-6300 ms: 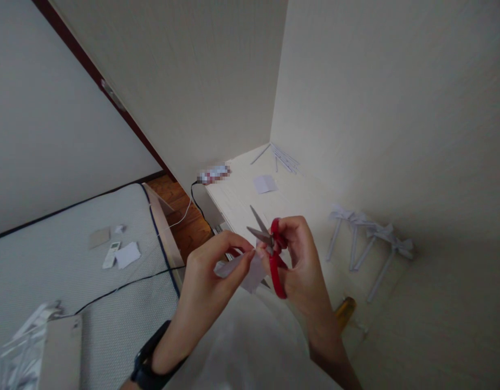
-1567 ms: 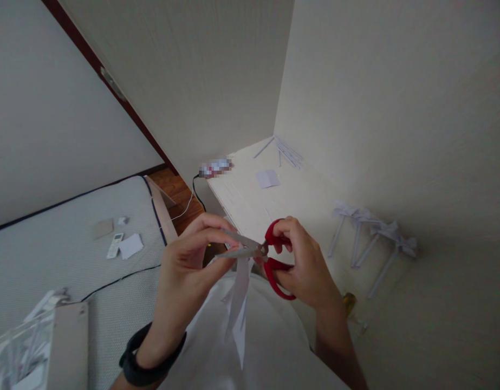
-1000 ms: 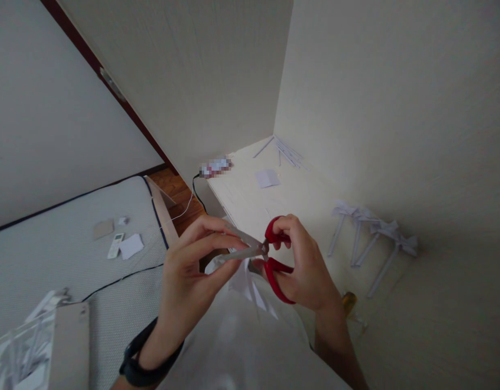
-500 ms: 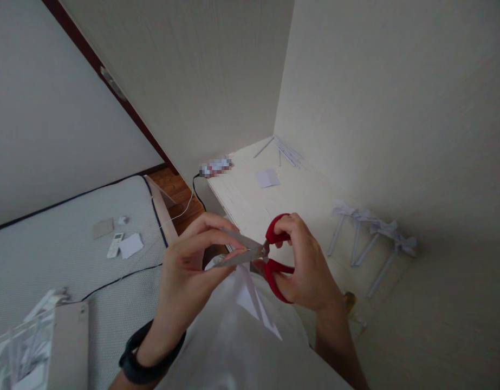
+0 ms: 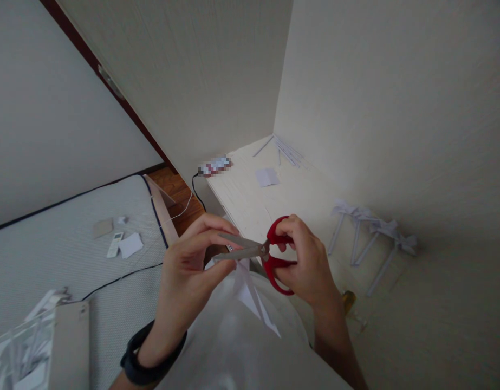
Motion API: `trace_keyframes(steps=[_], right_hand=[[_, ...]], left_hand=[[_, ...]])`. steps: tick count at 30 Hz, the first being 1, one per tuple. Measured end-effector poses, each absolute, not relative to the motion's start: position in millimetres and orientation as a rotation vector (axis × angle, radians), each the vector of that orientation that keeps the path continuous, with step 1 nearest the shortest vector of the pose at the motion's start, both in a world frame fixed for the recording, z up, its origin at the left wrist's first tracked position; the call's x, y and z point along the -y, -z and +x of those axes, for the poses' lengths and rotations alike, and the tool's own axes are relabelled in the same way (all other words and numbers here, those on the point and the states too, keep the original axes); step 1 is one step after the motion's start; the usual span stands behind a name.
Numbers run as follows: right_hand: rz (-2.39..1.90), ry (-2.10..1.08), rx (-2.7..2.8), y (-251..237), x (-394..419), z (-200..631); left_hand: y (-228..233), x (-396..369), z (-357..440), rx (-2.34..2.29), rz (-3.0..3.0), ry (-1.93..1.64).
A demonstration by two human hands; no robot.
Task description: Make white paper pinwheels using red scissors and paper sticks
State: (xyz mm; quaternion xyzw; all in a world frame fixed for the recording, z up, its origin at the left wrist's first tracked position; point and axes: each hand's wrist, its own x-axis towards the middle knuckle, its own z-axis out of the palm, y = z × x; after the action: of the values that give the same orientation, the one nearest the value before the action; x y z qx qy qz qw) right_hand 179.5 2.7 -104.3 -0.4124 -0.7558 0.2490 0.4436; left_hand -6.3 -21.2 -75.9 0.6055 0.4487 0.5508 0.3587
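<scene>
Left hand (image 5: pixel 184 271) fingers pinched on paper strip (image 5: pixel 250 290); right hand (image 5: pixel 306 265) fingers through red scissors (image 5: pixel 261 253) handles.

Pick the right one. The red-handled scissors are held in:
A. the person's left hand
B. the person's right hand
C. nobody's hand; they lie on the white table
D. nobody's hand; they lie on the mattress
B. The right hand has its fingers through the red loops of the scissors, while the left hand, the one above the black wristband, pinches the paper strip at the blades.
</scene>
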Motion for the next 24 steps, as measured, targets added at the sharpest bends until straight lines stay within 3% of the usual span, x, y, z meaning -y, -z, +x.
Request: trace_keyframes(steps=[24], right_hand=[[-1.005,-0.593,1.924,104.5,-3.5,180.4]], left_hand=[[73.8,22.3,-2.9,-1.197,1.546,-1.434]])
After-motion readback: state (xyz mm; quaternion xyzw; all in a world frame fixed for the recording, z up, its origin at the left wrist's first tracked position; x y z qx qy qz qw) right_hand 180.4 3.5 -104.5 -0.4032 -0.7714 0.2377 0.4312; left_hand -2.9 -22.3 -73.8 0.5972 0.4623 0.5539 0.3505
